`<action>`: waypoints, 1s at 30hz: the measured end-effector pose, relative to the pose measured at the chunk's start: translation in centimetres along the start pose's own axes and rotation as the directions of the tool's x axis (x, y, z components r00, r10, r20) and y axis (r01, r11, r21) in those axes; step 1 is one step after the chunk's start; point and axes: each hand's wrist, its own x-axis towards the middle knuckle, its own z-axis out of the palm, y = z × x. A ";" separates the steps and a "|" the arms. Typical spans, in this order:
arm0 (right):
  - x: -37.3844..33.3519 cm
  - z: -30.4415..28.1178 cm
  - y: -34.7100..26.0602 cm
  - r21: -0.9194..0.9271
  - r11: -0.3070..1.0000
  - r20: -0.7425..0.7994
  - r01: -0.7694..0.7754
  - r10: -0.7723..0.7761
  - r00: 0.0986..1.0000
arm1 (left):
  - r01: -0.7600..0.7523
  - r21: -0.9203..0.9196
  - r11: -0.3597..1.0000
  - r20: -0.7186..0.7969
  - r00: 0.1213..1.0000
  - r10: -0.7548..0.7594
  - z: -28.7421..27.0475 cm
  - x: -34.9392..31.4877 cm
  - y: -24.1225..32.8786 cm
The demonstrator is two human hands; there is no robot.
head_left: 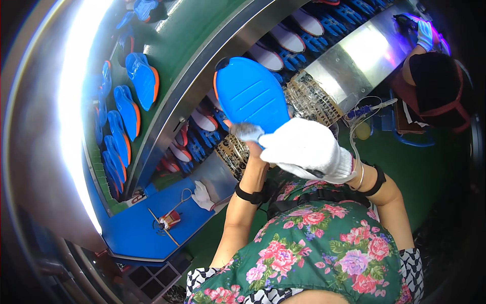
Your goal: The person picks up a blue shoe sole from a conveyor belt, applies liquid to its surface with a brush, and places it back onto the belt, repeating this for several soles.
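A blue shoe sole [250, 93] with raised lines across its face and an orange edge is held up in front of me. My left hand [254, 150], bare, is closed on its near end, with most of the fingers hidden behind the sole. My right hand [309, 147] wears a white knitted glove and is closed on a brush, whose handle the glove hides. The brush's grey bristles [246, 131] are at the near part of the sole, over my left hand; I cannot tell whether they touch the surface.
Blue-and-orange soles [120, 119] lie along a green conveyor belt [174, 30] at the left. Shoe parts [288, 38] fill a rack under its metal rim. A blue table [136, 228] holds a small reddish container [169, 219] and white glove [202, 196]. A co-worker [433, 81] sits far right.
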 end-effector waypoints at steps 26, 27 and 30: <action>-3.2 0.5 0.4 0.151 0.976 -0.035 -0.157 0.164 0.986 | 0.003 -0.206 0.978 0.377 0.923 0.077 1.1 4.3 2.7; -3.0 0.2 0.3 0.179 0.968 -0.014 -0.174 0.180 0.984 | 0.022 -0.158 0.987 0.463 0.885 0.055 0.5 4.6 2.9; -3.6 0.1 1.1 0.426 0.802 -0.013 -0.418 0.467 0.884 | -0.048 -0.236 0.970 0.299 0.947 0.120 -0.1 4.9 2.4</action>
